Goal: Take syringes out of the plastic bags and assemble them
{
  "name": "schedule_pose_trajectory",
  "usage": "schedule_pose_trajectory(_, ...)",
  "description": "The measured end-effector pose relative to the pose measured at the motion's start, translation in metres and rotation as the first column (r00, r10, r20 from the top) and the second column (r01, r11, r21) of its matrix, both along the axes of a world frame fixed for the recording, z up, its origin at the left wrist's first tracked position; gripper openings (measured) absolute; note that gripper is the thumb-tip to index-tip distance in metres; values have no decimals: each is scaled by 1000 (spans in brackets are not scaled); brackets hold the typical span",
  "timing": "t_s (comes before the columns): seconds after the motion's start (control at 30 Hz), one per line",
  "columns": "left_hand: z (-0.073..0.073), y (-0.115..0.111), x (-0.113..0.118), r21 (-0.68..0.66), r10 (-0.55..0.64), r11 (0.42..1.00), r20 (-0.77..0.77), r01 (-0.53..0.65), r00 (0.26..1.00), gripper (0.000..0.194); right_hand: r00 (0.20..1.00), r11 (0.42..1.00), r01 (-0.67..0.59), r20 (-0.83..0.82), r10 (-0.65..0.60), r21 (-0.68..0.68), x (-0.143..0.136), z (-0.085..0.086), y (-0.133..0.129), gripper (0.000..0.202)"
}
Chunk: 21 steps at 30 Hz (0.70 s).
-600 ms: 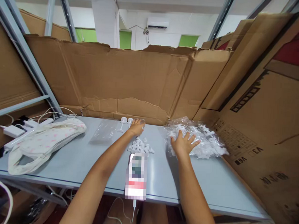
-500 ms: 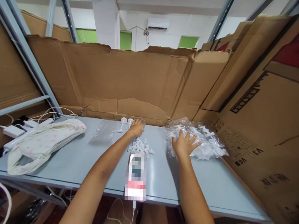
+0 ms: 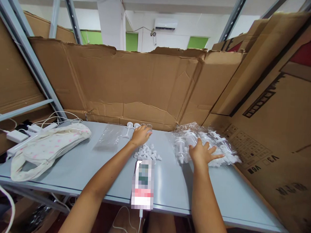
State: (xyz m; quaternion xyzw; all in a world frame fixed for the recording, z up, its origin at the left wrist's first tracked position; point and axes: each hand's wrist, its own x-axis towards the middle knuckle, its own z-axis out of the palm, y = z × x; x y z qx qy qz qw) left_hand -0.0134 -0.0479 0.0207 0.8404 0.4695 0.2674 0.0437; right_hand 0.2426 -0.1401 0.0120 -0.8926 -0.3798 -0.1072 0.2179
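My left hand (image 3: 141,135) is at the back middle of the table, beside white round-ended pieces (image 3: 129,130) and clear round pieces (image 3: 149,126). Its fingers are bent over that spot, and what lies under them is hidden. Just in front is a pile of small white parts (image 3: 146,152). My right hand (image 3: 204,153) has its fingers spread over a clear plastic bag (image 3: 227,151) of white plastic parts, gripping nothing. Other white parts (image 3: 180,148) show through the plastic left of that hand.
A phone (image 3: 143,184) with a cable lies at the table's front edge. On the left are a flat clear bag (image 3: 108,138), a white cloth pouch (image 3: 51,143) and a power strip (image 3: 17,136). Cardboard (image 3: 141,82) stands along the back and right.
My right hand has moved right and slightly down across the bag, uncovering white parts on its left. My left hand has shifted slightly, and more of the clear round pieces shows.
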Motion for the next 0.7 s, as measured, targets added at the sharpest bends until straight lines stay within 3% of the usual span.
schedule_pose_trajectory(0.27,5,-31,3,-83,-121,987,211,141,970,33,993,979,-109,-19,114,173,-15,5,-1,39)
schedule_pose_trajectory(0.37,1,-38,11,-121,-202,958,367,262,908,33,987,950,-158,19,159,268,-20,6,2,39)
schedule_pose_trajectory(0.47,-3,-42,21,-162,-181,931,576,328,797,34,954,870,-298,107,278,393,-23,6,5,41)
schedule_pose_trajectory(0.53,-4,-44,26,-243,-116,885,710,396,695,39,908,794,-419,175,382,440,-27,5,6,42)
schedule_pose_trajectory(0.7,2,-53,27,-398,98,662,886,635,452,63,747,655,-664,277,605,360,-50,2,5,39)
